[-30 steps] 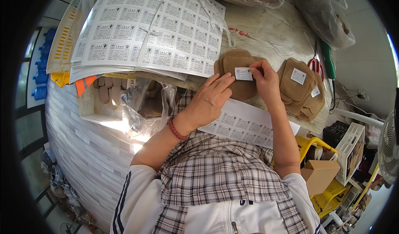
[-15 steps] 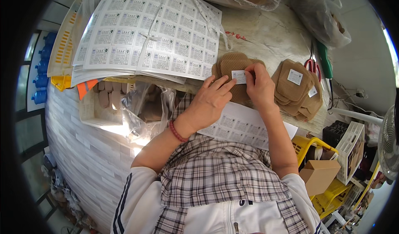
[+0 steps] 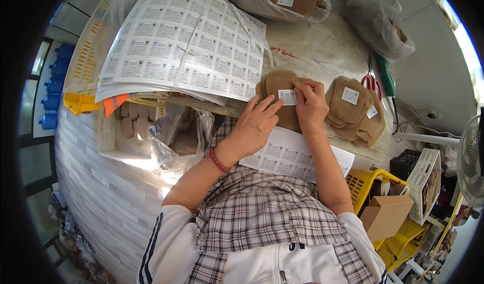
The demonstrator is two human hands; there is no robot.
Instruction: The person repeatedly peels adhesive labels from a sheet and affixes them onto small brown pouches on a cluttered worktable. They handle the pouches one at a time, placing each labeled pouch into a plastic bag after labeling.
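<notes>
A white printed label [image 3: 287, 97] lies on the topmost brown textured pad [image 3: 281, 80] of a small pile in front of me. My left hand [image 3: 250, 125] rests with outstretched fingers on the pad, fingertips at the label's left edge. At the label's right edge, the thumb and forefinger of my right hand [image 3: 312, 106] are pinched together on its corner. A sheet of printed labels [image 3: 282, 155] lies below my hands at the table's near edge, partly under my right forearm. Just right of my right hand is another pile of brown pads [image 3: 339, 110], some bearing white labels.
A tied stack of label sheets [image 3: 166, 34] covers the table's left. Red-handled scissors [image 3: 371, 83] and a green-handled tool [image 3: 385, 77] lie at the right. Plastic bags [image 3: 378, 26] stand at the back. Below are a pale crate [image 3: 107, 132] and yellow crates [image 3: 359, 185].
The view has shifted slightly. My right fingers have moved a little along the label's right edge; my left hand stays on the pad.
</notes>
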